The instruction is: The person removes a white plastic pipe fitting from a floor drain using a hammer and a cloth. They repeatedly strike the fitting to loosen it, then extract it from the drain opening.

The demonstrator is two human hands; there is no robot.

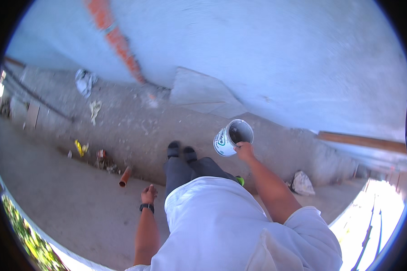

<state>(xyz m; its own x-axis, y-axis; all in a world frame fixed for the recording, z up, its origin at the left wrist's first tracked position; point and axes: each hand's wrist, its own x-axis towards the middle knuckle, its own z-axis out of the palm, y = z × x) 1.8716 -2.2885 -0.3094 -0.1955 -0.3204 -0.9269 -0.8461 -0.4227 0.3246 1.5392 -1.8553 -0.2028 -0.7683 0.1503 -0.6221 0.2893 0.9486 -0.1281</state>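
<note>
My right hand [245,151] is closed on the near rim of a white bucket [222,142], held out over the floor in front of me. The bucket has green and dark markings on its side and a grey, stained inside [240,132]; its mouth tilts up toward me. My left hand [149,194] hangs low at my left side with a dark watch [146,207] on the wrist. Its fingers are loosely bent and nothing shows in them. Nearest to it on the ground lies a short orange-brown pipe [125,177].
A pale wall [276,49] rises ahead, with an orange pipe [115,40] running down it. A flat grey board [203,92] leans at its foot. Pale sacks [85,82] [302,183], a yellow wrapper [81,148] and debris lie about. A wooden beam [362,141] juts in at right.
</note>
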